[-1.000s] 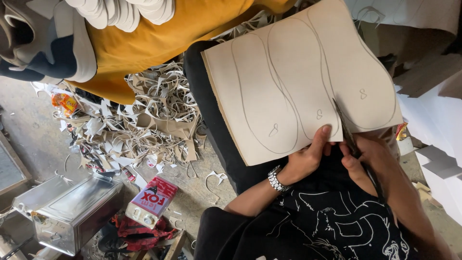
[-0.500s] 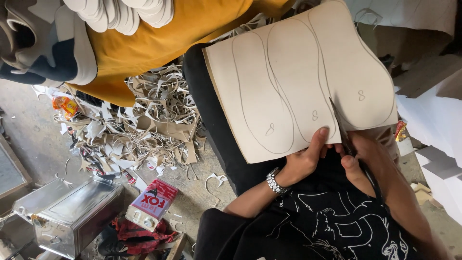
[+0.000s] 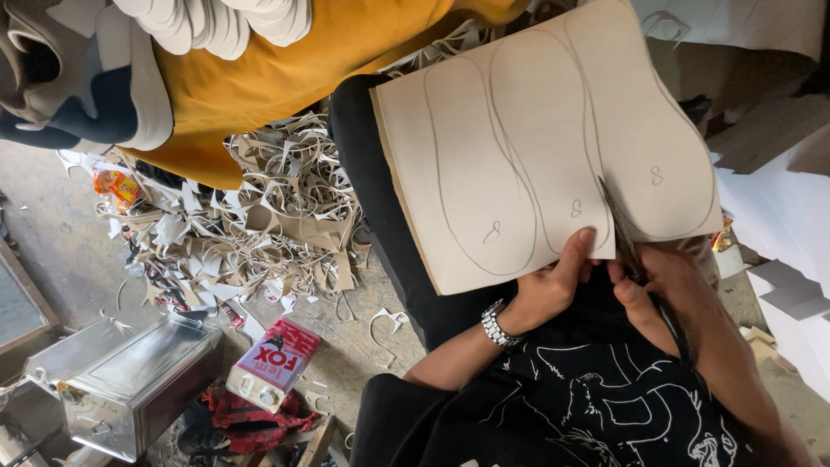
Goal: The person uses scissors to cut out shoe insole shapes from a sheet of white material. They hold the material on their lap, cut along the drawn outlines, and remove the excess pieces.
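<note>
On the person's lap, at about one o'clock in the head view, lies a tan sheet of board (image 3: pixel 536 147) with three sole outlines pencilled side by side, resting on a dark cushion-like pad (image 3: pixel 380 216). The left hand (image 3: pixel 553 285), wearing a metal wristwatch (image 3: pixel 496 324), pinches the sheet's near edge, thumb on top. The right hand (image 3: pixel 661 281) is closed round a pair of scissors (image 3: pixel 621 229), whose blades sit in the sheet along the line between the middle and right outlines.

At seven o'clock on the floor stands a shiny metal box (image 3: pixel 130 380), lid shut, contents unseen. Just beside it, toward six o'clock, lies a rectangular tin can (image 3: pixel 275 363), red and white, with a round cap at its lower end, resting against red cloth (image 3: pixel 259 419). At nine o'clock a small crumpled orange wrapper (image 3: pixel 117 188) lies at the edge of a heap of pale offcut strips (image 3: pixel 277 225). At eleven o'clock a stack of white cut soles (image 3: pixel 216 22) rests on mustard-yellow fabric (image 3: pixel 285 78).
</note>
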